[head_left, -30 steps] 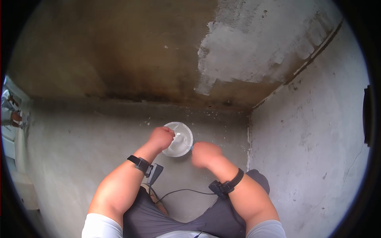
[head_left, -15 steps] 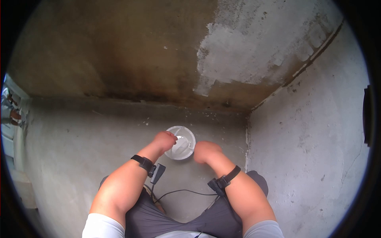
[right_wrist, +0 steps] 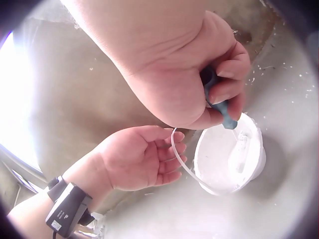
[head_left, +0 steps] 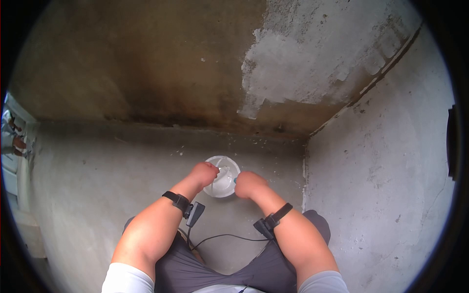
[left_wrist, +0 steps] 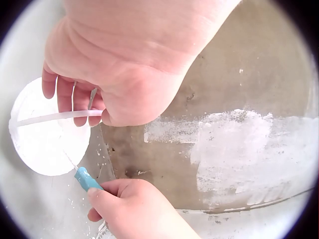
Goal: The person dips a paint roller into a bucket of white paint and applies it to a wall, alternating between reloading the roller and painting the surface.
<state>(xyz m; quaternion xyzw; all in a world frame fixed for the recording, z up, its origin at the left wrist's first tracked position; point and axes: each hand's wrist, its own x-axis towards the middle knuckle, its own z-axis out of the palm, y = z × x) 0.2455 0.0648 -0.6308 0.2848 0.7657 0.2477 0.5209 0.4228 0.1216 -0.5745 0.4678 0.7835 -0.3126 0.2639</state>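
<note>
A white bucket (head_left: 223, 189) hangs or stands between my two hands. My left hand (head_left: 202, 176) pinches its thin white handle (left_wrist: 45, 118) between thumb and fingers, at the bucket's left side in the head view. In my right hand (head_left: 251, 185) I grip the teal handle (left_wrist: 86, 179) of a tool, also seen in the right wrist view (right_wrist: 223, 112); its thin metal part points into the bucket (left_wrist: 30, 149). White material (right_wrist: 239, 153) lies inside the bucket, and the tool's far end is hard to make out.
Ahead rises a brown-stained wall (head_left: 161, 63) with a white coated patch (head_left: 298, 63). A grey wall (head_left: 381, 171) stands to the right. White specks dot the grey floor (head_left: 112, 180). A cable (head_left: 224, 235) runs between the wrist cameras. Another person (head_left: 14, 139) shows at far left.
The bucket and my left hand have shifted slightly right and nearer to me. My right hand has moved a little up and left, and the teal handle shows again beside the rim.
</note>
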